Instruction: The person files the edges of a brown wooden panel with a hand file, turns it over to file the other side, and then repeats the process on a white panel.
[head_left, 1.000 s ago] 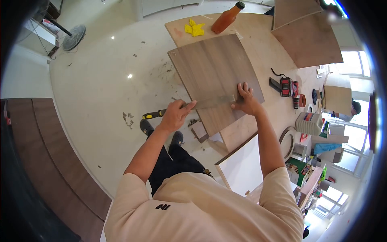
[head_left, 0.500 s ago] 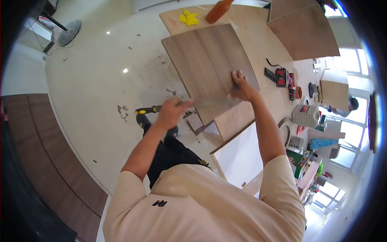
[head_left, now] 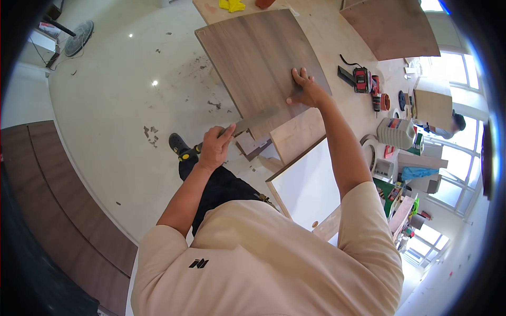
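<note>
My left hand (head_left: 215, 148) is closed around a flat metal file (head_left: 256, 120) with a black and yellow handle. The file's blurred blade reaches across the near end of a wood-grain panel (head_left: 258, 58). Spread on top of that panel, close to its near right corner, is my right hand (head_left: 307, 90), fingers apart and thumb out toward the blade's tip. The panel lies on a light wooden worktable (head_left: 329, 58), its left edge beside the floor.
A white-faced board (head_left: 308, 184) stands close in front of me. On the table are a red cordless drill (head_left: 376, 95), a battery tool (head_left: 361, 79), a jerrycan (head_left: 395, 132) and a yellow cloth (head_left: 232, 5). Scraps (head_left: 151, 136) litter the floor. Another person (head_left: 448, 129) is at the far right.
The file has slid down and left, away from my right hand, and its blade shows more clearly. My right hand stays on the panel. The whole view has shifted slightly.
</note>
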A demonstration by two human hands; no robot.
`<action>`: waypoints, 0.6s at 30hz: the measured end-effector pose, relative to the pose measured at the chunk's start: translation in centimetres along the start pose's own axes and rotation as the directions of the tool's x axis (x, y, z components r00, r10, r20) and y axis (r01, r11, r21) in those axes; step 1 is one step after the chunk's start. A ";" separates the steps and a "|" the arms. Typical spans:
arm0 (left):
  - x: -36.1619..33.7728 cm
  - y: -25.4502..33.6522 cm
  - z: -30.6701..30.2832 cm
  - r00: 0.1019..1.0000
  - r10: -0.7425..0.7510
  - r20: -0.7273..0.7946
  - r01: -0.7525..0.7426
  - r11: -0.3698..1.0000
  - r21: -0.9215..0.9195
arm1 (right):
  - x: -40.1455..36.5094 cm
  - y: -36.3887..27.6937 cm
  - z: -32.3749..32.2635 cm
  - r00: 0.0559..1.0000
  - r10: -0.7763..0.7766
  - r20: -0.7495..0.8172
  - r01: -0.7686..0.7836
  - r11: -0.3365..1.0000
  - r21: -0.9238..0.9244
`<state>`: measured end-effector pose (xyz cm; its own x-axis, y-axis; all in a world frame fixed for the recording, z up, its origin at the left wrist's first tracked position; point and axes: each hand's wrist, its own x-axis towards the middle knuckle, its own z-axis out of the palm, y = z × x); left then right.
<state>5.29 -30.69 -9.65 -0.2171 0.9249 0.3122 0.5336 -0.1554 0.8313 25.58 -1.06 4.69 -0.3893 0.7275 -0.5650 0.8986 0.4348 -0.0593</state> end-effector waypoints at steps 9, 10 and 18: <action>-1.9 0.4 0.2 0.999 -0.035 -0.010 0.035 0.999 0.026 | 0.1 0.0 0.2 1.000 0.000 0.007 0.000 1.000 -0.017; -1.5 0.5 0.5 0.999 -0.028 -0.027 0.029 1.000 0.010 | 0.2 -0.1 0.1 1.000 0.000 0.004 0.000 1.000 -0.014; -0.9 -0.7 -0.1 0.998 0.007 -0.057 -0.005 0.999 0.042 | 0.2 -0.3 -0.3 1.000 0.003 -0.009 -0.004 1.000 -0.027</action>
<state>5.06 -31.48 -10.48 -0.2595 0.9024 0.3440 0.5686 -0.1451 0.8097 25.18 -0.91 4.80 -0.3880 0.7334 -0.5582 0.8941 0.4465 -0.0348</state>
